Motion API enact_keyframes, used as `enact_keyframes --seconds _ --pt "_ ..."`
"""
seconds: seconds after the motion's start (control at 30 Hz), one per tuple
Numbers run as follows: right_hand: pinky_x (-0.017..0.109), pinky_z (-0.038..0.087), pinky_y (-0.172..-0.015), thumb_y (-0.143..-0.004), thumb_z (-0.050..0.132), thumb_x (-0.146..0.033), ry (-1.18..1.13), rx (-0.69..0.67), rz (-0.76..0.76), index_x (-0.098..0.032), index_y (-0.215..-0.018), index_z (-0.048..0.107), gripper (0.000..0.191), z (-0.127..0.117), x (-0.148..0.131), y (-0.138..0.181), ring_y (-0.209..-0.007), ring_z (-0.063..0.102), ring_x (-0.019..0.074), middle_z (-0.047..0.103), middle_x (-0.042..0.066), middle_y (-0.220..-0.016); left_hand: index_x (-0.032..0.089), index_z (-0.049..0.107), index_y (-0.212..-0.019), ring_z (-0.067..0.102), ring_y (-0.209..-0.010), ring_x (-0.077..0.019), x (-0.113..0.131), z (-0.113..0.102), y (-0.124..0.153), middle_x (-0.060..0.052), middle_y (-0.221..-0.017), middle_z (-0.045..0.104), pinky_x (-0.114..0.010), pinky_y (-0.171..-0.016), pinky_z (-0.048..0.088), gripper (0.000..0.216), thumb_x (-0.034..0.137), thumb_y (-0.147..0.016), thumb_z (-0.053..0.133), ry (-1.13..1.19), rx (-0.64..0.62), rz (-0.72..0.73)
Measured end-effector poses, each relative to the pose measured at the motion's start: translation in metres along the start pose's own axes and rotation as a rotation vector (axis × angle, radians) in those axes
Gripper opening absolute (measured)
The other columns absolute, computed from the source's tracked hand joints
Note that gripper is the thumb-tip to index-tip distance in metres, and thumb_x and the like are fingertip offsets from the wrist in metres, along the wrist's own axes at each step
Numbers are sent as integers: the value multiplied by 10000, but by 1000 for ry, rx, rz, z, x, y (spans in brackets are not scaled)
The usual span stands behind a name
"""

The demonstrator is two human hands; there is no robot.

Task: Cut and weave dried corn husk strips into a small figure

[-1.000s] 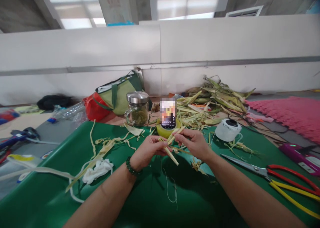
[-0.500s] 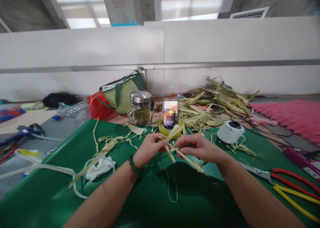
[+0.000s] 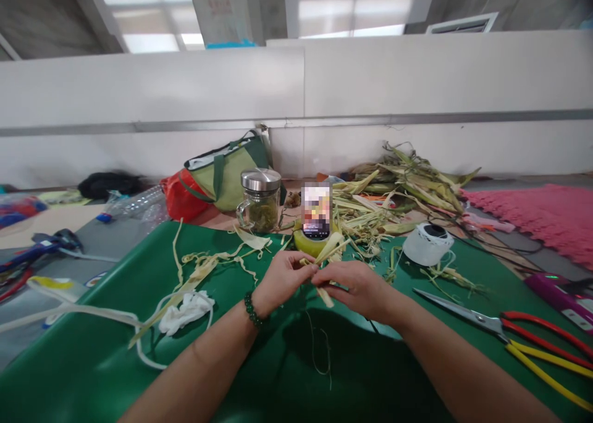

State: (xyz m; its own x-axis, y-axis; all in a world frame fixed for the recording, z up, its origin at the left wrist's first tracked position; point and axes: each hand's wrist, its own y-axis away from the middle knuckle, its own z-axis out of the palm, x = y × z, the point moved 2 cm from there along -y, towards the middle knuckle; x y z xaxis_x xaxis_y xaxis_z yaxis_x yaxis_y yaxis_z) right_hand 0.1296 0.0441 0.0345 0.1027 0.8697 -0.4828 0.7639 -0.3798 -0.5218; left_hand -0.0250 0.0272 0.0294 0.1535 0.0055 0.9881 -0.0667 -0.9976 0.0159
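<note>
Pale strips of corn husk (image 3: 332,249) stick up and down from between my two hands, above the green mat (image 3: 259,373). My left hand (image 3: 285,281), with a dark green bead bracelet on its wrist, pinches the husk between thumb and fingers. Close against it, my right hand (image 3: 354,287) is closed on the same husk strips, its fingertips almost touching the left ones. Just behind the hands a phone (image 3: 316,210) leans upright in a yellow-green holder (image 3: 311,245). A loose thread (image 3: 319,355) lies on the mat below them.
Scissors (image 3: 482,318) with red and yellow handles lie at the right, below a white thread spool (image 3: 427,244). A lidded glass jar (image 3: 260,204) stands behind the left hand. A husk pile (image 3: 407,182) lies back right. White crumpled cloth (image 3: 186,312) and husk scraps (image 3: 204,268) lie left.
My right hand has moved slightly left and closed in on my left hand. The long husk strip that pointed down to the right is no longer visible there; the scissors blades now show fully.
</note>
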Motion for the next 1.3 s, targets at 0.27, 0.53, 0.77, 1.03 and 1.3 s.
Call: enact_keyframes --seconds 0.27,0.53,0.77,1.03,1.3 --pt "190 399 -520 -822 571 -269 -157 209 382 -166 -671 602 185 11 17 -3 -561 506 101 564 -12 -600 121 671 -619 511 -528 -113 0 2 3 -10 -557 623 -212 -526 405 193 309 -609 709 32 -54 -15" --pt "202 395 -504 -757 620 -214 -166 199 499 -173 -671 613 95 11 16 -3 -537 515 104 594 -15 -587 118 686 -659 557 -613 -142 2 3 4 -23 -635 655 -228 -585 433 83 184 -622 651 8 -167 -26" --pt "221 405 -601 -793 589 -170 30 161 415 -178 -697 633 106 10 16 -3 -651 568 126 639 5 -689 89 699 -703 548 -591 -139 -1 1 3 -49 -646 669 -228 -567 416 170 246 -646 669 -47 -206 -13" --pt "209 410 -544 -821 551 -225 -65 180 434 -172 -737 603 113 9 14 -2 -591 555 110 629 4 -663 112 715 -712 578 -577 -139 -6 1 -1 -45 -631 687 -223 -566 440 154 240 -634 678 10 -173 -38" --pt "210 420 -508 -776 612 -260 -106 189 489 -182 -729 561 104 9 11 1 -568 547 111 616 -1 -650 119 709 -699 598 -608 -143 -7 -3 -3 -34 -633 684 -240 -605 474 195 291 -610 727 93 -129 -76"
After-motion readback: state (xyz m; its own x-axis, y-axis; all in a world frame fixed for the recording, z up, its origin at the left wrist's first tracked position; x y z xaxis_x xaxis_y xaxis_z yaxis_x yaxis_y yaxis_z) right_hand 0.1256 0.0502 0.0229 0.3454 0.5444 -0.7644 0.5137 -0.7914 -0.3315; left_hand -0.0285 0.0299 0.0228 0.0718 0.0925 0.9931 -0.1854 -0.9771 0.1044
